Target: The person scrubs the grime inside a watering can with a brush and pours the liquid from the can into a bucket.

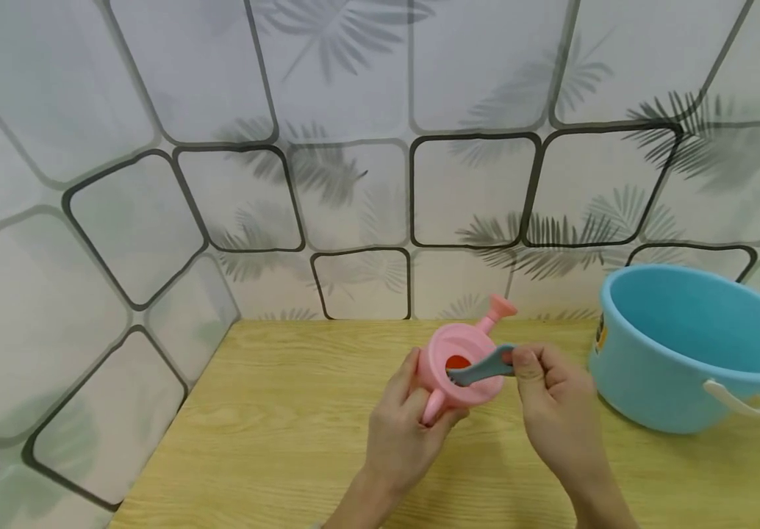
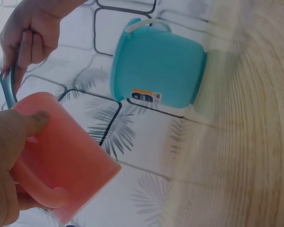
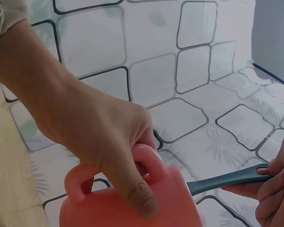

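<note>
Watering can [image 2: 68,151], pink smooth plastic, is held tilted above the table with its round opening facing the person. The left hand [image 1: 403,433] grips it, fingers curled round body and looped handle, thumb along the side. The right hand [image 1: 558,411] pinches the end of a utensil [image 1: 484,367] between thumb and curled fingers. That utensil is grey-blue, slim and slightly curved, with a hole near its held end; its other end dips into the opening. Inside shows something orange-red [image 1: 457,362], partly covered by the utensil; I cannot tell what it is. The short spout ends in a flared head [image 1: 502,307], pointing away from the hands.

To the right, near the right hand, a bucket [image 1: 658,397] stands upright on the table, glossy blue with a rolled rim, a white handle [image 1: 740,402] and a printed label [image 2: 146,96]. The table [image 1: 274,411] has a pale yellow wood grain. Behind it and to the left rises the wall [image 1: 241,198], patterned with rounded dark-edged shapes and grey-green fronds.
</note>
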### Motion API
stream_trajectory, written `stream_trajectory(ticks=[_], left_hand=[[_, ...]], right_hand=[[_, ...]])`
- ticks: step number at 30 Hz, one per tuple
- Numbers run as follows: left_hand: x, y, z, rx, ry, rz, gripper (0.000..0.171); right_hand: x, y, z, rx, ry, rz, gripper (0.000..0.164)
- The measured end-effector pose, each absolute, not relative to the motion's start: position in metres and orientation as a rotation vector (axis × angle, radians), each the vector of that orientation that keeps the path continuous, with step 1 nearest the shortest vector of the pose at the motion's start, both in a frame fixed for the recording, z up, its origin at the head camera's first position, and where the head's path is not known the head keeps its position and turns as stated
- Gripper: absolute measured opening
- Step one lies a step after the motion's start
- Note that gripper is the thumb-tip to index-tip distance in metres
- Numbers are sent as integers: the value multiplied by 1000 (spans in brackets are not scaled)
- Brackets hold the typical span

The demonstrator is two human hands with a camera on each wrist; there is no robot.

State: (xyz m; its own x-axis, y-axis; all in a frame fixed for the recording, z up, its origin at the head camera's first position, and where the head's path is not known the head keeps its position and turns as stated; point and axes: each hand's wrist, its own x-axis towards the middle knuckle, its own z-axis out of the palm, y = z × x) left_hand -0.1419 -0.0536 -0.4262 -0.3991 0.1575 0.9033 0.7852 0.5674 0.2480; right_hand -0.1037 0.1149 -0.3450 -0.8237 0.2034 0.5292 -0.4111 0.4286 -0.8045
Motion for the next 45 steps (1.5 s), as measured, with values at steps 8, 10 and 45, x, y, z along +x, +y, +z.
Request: stream_trajectory(ticks=[8,10,45], left_hand=[[-143,-53,-427,-756,-1865,-818,45],[-143,-53,-427,-748,-1867,-820,45],[-146,-60,-424,-747,-1879,-805,46]], right_hand=[[-108,111,-348,222,-2173,1567,23],[-107,111,-349,210,-2188,1588,24],[-106,112,-346,233,-1957,1823,23]])
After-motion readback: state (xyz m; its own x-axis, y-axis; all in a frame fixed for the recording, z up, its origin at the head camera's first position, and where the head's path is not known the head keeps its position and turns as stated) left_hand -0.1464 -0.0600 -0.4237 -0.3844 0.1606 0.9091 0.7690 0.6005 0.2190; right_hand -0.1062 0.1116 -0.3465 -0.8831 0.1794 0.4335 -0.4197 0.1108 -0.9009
